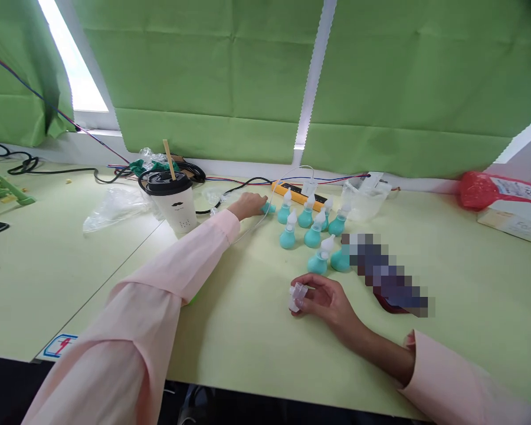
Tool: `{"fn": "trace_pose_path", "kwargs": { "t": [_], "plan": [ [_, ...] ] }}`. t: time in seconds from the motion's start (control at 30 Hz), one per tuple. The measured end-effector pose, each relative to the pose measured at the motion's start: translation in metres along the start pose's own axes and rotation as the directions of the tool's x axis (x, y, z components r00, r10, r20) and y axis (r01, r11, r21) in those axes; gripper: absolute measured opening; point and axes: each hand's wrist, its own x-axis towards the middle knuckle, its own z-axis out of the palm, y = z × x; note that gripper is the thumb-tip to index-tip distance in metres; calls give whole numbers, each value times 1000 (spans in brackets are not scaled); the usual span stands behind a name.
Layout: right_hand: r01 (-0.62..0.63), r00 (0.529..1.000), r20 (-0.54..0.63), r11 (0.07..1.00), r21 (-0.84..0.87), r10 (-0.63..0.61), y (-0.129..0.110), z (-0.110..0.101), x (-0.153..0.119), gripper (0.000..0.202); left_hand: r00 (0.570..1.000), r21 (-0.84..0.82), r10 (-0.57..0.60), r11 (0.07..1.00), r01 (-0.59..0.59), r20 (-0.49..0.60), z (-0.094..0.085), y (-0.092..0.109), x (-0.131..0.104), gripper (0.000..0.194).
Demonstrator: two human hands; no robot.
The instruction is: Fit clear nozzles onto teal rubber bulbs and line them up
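My left hand [249,205] reaches far out over the table, its fingers closed at a teal bulb [269,208] that lies tilted beside the group of bulbs. Nearer to me, my right hand [323,300] is closed around a small translucent plastic piece [298,296], pinched between thumb and fingers. Several teal bulbs with clear pointed tips, such as one [287,236] in the front of the group, stand upright between my hands. Another teal bulb [317,262] with a tip leans slightly, just beyond my right hand.
A lidded paper cup [177,206] with a straw stands by my left forearm. Behind the bulbs are a yellow power strip [298,196] and a clear plastic bag [366,199]. A partly blurred dark object [387,274] lies right; a red package [480,190] sits at far right.
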Motion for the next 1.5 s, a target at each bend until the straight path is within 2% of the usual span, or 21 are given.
{"fn": "trace_pose_path", "kwargs": {
  "t": [0.17,0.27,0.33,0.37,0.43,0.5,0.57,0.73,0.83,0.9,1.1,1.2,1.27,1.33,1.4,1.5],
  "plan": [
    [17,1000,-10,997,-70,-18,-1,0,0,21,994,73,-111,991,112,-20,-17,-12,-15,35],
    [30,999,-33,996,-82,-33,-2,1,0,21,987,97,-151,983,156,-56,-34,-10,-44,41],
    [49,998,-45,997,-67,-52,-3,1,-1,21,987,87,-135,986,143,-90,-44,1,-71,48],
    [63,997,-50,996,-60,-66,-3,0,-1,21,992,34,-86,995,90,-95,-47,10,-86,48],
    [82,994,-62,995,-60,-86,-3,-3,-3,21,997,-116,72,990,-74,-19,-48,28,-116,46],
    [89,993,-76,993,-77,-95,-3,-6,-4,21,973,-222,228,951,-217,25,-44,47,-140,45],
    [87,991,-95,991,-101,-97,-3,-8,-4,23,955,-250,294,928,-277,34,-35,63,-154,42],
    [-10,989,-149,987,-160,-14,-1,-11,-1,26,933,-348,358,871,-345,-30,-12,79,-156,47],
    [-48,986,-168,984,-170,19,-1,-12,0,27,935,-486,344,805,-339,-83,-4,80,-154,36],
    [-49,985,-170,986,-158,22,-1,-13,0,28,948,-591,301,749,-300,-100,-2,81,-156,29],
    [-78,980,-195,970,-232,32,-2,-16,-5,32,977,-822,192,538,-187,-96,-6,83,-162,29],
    [-36,976,-212,937,-348,-42,0,-16,-6,28,980,-847,186,507,-160,-74,-6,83,-163,27],
    [68,974,-164,888,-454,-158,1,-16,-7,23,980,-849,188,507,-151,-62,-6,83,-164,26],
    [232,947,-54,795,-561,-315,0,-16,-7,18,980,-853,193,501,-146,-55,-6,83,-164,26],
    [418,873,90,640,-644,-480,-1,-17,-7,16,977,-864,208,483,-143,-45,-7,84,-164,27],
    [599,715,285,349,-720,-638,-2,-19,-8,19,963,-887,267,434,-158,-41,-11,84,-165,26]
  ]
}}
